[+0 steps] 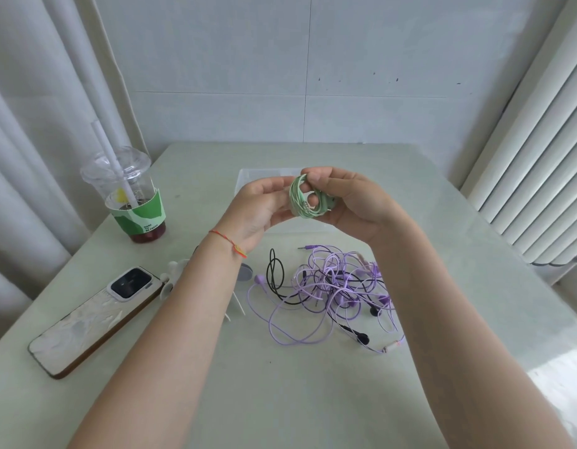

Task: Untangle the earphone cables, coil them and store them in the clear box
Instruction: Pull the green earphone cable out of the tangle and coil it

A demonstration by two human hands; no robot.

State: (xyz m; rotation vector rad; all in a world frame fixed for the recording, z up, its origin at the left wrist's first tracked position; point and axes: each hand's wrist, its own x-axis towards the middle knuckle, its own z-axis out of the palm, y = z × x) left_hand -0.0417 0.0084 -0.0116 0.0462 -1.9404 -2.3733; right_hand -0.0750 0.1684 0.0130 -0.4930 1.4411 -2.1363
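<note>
Your forearms rise from the lower corners of the frame and meet at centre. Your left hand (264, 202), palm up, and your right hand (351, 199) pinch the green earphone coil (305, 200) between curled fingertips.

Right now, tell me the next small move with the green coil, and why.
Probably lower the green coil into the clear box just behind it. Both hands, left and right, hold it already wound, while the purple and black tangle lies unsorted on the table.
</note>
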